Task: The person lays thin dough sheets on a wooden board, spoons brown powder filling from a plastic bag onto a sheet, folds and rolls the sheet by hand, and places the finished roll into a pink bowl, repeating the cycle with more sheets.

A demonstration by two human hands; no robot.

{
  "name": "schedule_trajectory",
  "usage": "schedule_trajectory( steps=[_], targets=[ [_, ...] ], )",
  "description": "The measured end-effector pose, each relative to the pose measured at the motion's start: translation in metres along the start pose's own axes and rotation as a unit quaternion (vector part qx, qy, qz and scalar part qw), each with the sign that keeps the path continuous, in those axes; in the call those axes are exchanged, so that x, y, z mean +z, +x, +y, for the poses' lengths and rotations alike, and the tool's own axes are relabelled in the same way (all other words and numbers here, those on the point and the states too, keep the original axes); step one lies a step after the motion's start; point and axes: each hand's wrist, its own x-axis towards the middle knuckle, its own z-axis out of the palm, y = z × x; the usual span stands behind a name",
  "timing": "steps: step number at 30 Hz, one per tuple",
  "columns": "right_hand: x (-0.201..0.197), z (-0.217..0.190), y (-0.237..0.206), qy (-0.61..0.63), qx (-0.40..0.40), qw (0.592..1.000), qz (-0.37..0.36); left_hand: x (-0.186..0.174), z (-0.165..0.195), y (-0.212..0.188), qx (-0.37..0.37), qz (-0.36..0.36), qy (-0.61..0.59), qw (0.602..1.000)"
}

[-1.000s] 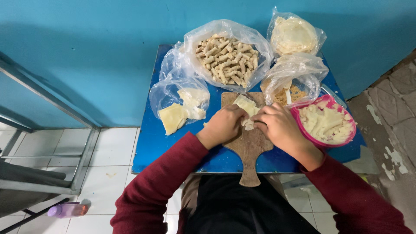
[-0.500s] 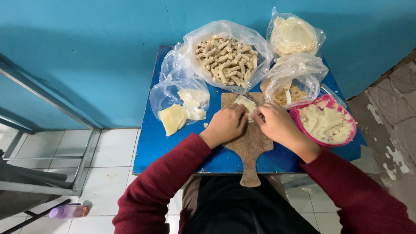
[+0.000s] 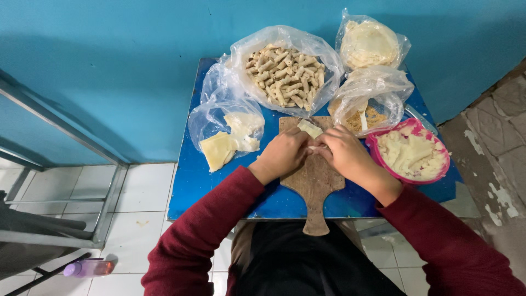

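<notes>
Your left hand [image 3: 282,155] and right hand [image 3: 342,152] meet over the wooden paddle board [image 3: 313,178] at the middle of the blue surface [image 3: 192,186], fingers [image 3: 298,143] curled tight around a pale dough wrapper [image 3: 309,129] whose free corner points to 12 o'clock. At 3 o'clock sits a pink bowl [image 3: 378,159] of filling; at 12 o'clock, a bag of finished rolls [image 3: 285,74].

Matt wooden board [image 3: 315,181]; glossy blue tabletop [image 3: 192,186]; clear crinkled plastic bags [image 3: 227,104].
</notes>
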Motion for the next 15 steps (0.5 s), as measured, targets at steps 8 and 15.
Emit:
schedule_trajectory(
  steps=[8, 15],
  targets=[
    [0.012, 0.017, 0.011, 0.079, 0.148, 0.986, -0.020, 0.008, -0.004, 0.006, -0.032, 0.007, 0.047, 0.998],
    [0.005, 0.012, 0.014, 0.101, 0.134, 0.985, -0.028, 0.002, -0.013, 0.010, -0.053, 0.021, -0.080, 0.995]
  ],
)
